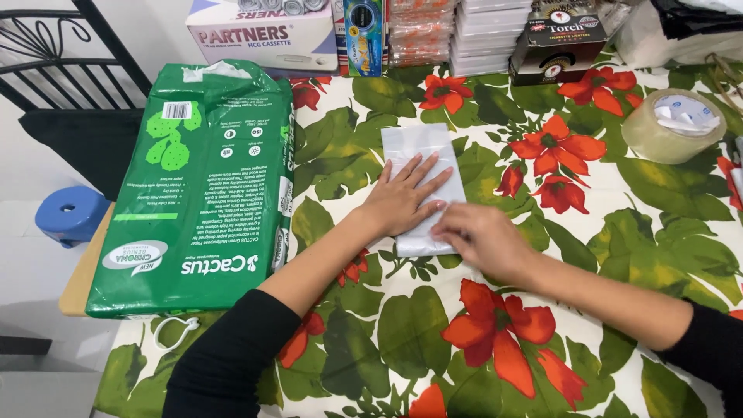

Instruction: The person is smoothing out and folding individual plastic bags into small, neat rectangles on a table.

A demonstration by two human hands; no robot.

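A small clear plastic bag lies flat on the flower-print tablecloth, near the middle of the table, its long side running away from the camera. The left hand rests palm down on the lower half of the bag, fingers spread and straight, pressing rather than grasping. The right hand sits at the bag's near right corner, fingers curled with the tips on the plastic; whether they pinch the edge or only touch it cannot be told. Both forearms come in from the bottom edge, each in a black sleeve pushed up.

Left of the bag, well apart from it, lies a large green wrapped pack of paper, torn open at its far end. A roll of clear packing tape lies on the cloth to the far right. Along the back edge stand a white carton, stacks of flat packets and a dark box. Beyond the table's left edge stand a blue plastic stool on the floor and a black metal chair.
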